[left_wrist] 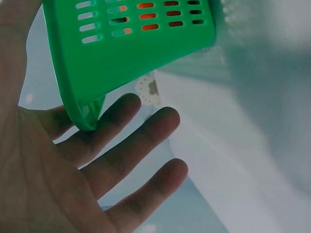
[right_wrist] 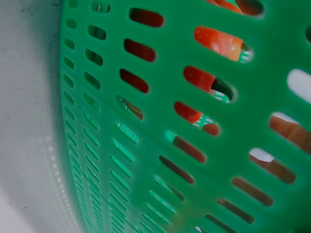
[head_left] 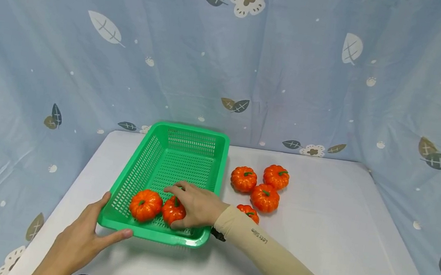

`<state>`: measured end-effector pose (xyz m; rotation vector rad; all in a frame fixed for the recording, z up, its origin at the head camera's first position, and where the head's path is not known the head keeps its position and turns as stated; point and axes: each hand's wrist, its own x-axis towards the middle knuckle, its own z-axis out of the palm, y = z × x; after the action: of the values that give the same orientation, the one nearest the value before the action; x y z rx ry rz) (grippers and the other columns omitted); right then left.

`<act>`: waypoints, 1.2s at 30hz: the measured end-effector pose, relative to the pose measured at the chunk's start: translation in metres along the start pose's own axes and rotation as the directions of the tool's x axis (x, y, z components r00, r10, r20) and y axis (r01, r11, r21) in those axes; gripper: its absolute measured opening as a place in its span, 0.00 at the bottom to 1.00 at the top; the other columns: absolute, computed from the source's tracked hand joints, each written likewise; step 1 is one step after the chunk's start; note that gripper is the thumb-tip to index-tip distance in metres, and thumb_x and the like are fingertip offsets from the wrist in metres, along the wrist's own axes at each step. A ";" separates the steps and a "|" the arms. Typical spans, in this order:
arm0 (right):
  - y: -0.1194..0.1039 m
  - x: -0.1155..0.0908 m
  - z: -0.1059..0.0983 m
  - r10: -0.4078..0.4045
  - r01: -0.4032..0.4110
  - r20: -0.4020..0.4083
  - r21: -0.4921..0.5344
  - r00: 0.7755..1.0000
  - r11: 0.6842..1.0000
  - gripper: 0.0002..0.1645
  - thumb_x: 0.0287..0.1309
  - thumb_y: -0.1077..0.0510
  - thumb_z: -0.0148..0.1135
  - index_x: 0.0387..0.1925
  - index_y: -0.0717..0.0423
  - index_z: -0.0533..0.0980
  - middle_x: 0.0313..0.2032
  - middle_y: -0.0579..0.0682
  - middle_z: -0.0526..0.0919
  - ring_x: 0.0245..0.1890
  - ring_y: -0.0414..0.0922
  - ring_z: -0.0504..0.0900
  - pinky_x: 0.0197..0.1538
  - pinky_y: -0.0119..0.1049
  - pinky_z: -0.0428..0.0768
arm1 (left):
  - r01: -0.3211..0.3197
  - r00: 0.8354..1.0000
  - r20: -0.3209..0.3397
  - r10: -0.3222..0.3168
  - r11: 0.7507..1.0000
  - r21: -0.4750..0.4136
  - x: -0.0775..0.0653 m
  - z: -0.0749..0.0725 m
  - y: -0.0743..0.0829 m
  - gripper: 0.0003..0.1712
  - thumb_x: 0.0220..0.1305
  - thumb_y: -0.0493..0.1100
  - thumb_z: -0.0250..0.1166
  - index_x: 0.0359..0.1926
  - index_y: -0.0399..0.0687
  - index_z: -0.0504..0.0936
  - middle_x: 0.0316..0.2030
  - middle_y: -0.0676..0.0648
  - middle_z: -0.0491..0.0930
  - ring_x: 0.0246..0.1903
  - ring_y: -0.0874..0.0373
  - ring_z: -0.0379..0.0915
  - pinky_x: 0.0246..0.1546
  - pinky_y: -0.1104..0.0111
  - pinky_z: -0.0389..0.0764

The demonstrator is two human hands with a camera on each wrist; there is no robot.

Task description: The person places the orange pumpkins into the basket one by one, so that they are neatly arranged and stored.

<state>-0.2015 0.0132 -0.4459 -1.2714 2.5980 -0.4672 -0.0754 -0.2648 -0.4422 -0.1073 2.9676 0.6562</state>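
Note:
A green plastic basket (head_left: 222,165) with slotted walls holds two small orange pumpkins. My right hand (head_left: 198,205) reaches over its right wall, fingers and thumb curled round one pumpkin (head_left: 171,212). Beside that one sits the other pumpkin (head_left: 145,205), near the front left corner. My left hand (head_left: 80,235) lies against that corner, thumb along the front rim. The left wrist view shows the fingers (left_wrist: 146,141) spread and nearly straight, touching the rim. In the right wrist view, the basket wall (right_wrist: 160,141) covers most of the right hand and the pumpkins.
Several more pumpkins are on the white table (head_left: 317,221) right of the basket: one pumpkin (head_left: 244,179), another (head_left: 276,177), a third (head_left: 265,198), and one (head_left: 249,212) partly hidden by the right forearm. A blue patterned curtain (head_left: 294,64) hangs behind.

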 end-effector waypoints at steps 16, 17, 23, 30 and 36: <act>0.004 -0.018 -0.007 -0.144 0.222 -0.338 0.206 0.930 0.953 0.27 0.68 0.49 0.62 0.66 0.45 0.70 0.66 0.41 0.69 0.68 0.37 0.66 0.69 0.30 0.66 | 0.006 1.000 0.009 -0.006 1.000 0.001 0.000 -0.002 -0.002 0.72 0.56 0.78 0.63 0.81 0.42 0.38 0.72 0.26 0.56 0.65 0.25 0.59 0.52 0.30 0.69; 0.004 -0.020 -0.009 -0.142 0.225 -0.345 0.214 0.928 0.951 0.27 0.68 0.49 0.62 0.66 0.45 0.70 0.66 0.40 0.69 0.68 0.37 0.66 0.69 0.30 0.66 | 0.005 1.000 0.010 -0.005 1.000 -0.001 0.000 -0.002 -0.002 0.72 0.56 0.78 0.64 0.81 0.42 0.38 0.72 0.26 0.56 0.65 0.25 0.59 0.52 0.30 0.69; 0.006 -0.034 -0.021 -0.125 0.227 -0.407 0.213 0.905 0.950 0.28 0.68 0.48 0.63 0.67 0.44 0.70 0.65 0.39 0.70 0.67 0.35 0.67 0.67 0.30 0.69 | -0.012 1.000 0.003 0.012 1.000 -0.008 0.000 -0.001 -0.001 0.71 0.56 0.77 0.64 0.81 0.41 0.39 0.72 0.26 0.56 0.66 0.25 0.58 0.53 0.30 0.68; 0.011 -0.049 -0.031 -0.130 0.253 -0.466 0.211 0.875 0.944 0.31 0.65 0.49 0.67 0.67 0.47 0.70 0.66 0.41 0.70 0.66 0.35 0.68 0.64 0.32 0.73 | -0.019 1.000 -0.003 0.019 1.000 -0.007 0.000 -0.002 -0.001 0.71 0.56 0.77 0.65 0.81 0.41 0.38 0.72 0.26 0.56 0.66 0.25 0.58 0.53 0.30 0.68; 0.021 -0.068 -0.041 -0.100 0.213 -0.462 0.200 0.881 0.956 0.32 0.65 0.47 0.66 0.68 0.45 0.70 0.66 0.37 0.69 0.66 0.33 0.67 0.63 0.32 0.74 | -0.019 1.000 0.001 0.019 1.000 -0.019 -0.001 -0.001 -0.001 0.71 0.57 0.76 0.65 0.81 0.41 0.39 0.72 0.26 0.55 0.66 0.25 0.57 0.53 0.30 0.67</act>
<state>-0.1886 0.0868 -0.4122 -1.4293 2.6734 -1.2073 -0.0741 -0.2657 -0.4412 -0.0804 2.9650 0.6873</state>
